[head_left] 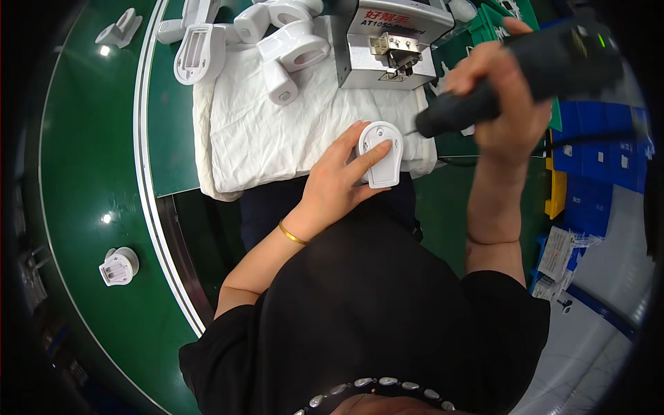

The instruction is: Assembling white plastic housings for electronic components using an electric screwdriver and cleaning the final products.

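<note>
My left hand [339, 173] is closed round a white plastic housing [382, 164] at the near edge of the cloth, its thumb lying across the recessed face. Small screw holes show on that face near its rounded end. In my right hand [508, 97] is a black electric screwdriver [456, 114], blurred by motion and tilted. Its thin bit points left toward the housing, apart from it. A dark cord trails off to the right.
White cloth [270, 138] covers the table, with several white plastic housings [294, 48] at its back left. Behind my hands stands a grey metal screw feeder [387, 41]. Another housing [119, 266] rests on the green surface at left. Blue bins [588, 145] are at right.
</note>
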Demonstrator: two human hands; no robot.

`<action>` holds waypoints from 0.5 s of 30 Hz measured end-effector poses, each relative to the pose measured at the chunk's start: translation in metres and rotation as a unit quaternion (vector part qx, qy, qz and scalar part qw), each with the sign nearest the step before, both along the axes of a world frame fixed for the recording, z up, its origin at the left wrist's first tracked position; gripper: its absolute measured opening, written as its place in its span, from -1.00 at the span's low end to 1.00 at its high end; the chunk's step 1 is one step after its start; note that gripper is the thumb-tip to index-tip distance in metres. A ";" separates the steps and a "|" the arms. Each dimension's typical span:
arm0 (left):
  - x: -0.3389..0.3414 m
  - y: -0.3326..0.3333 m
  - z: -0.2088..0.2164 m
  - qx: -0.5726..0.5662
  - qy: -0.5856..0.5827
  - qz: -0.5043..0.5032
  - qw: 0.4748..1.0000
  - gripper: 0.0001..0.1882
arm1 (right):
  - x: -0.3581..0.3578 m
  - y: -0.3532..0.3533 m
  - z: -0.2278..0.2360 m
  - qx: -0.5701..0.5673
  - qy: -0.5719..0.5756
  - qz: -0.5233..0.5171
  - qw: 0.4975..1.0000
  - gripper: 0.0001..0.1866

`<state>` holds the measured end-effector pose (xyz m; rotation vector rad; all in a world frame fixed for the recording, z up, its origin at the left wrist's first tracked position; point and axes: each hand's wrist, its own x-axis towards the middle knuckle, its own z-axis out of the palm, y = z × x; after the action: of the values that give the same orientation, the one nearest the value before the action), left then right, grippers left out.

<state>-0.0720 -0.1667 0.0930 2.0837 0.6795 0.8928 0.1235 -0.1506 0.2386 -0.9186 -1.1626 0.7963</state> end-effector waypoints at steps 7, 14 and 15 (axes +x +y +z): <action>0.005 0.004 0.010 0.018 0.052 -0.002 0.998 -0.21 | 0.176 0.034 -0.079 -0.396 -0.130 -0.165 0.894 -0.51; 0.009 0.007 0.022 0.003 -0.012 0.005 1.000 -0.17 | 0.224 0.027 -0.161 -0.287 -0.336 -0.286 0.850 -0.32; 0.001 0.003 0.015 -0.003 -0.014 0.028 0.999 -0.12 | 0.195 0.026 -0.156 -0.304 -0.397 -0.323 0.804 -0.36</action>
<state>-0.0705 -0.1635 0.1076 2.0508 0.7283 0.9487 0.3184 -0.1249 0.0830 -2.1946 -1.1557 0.1666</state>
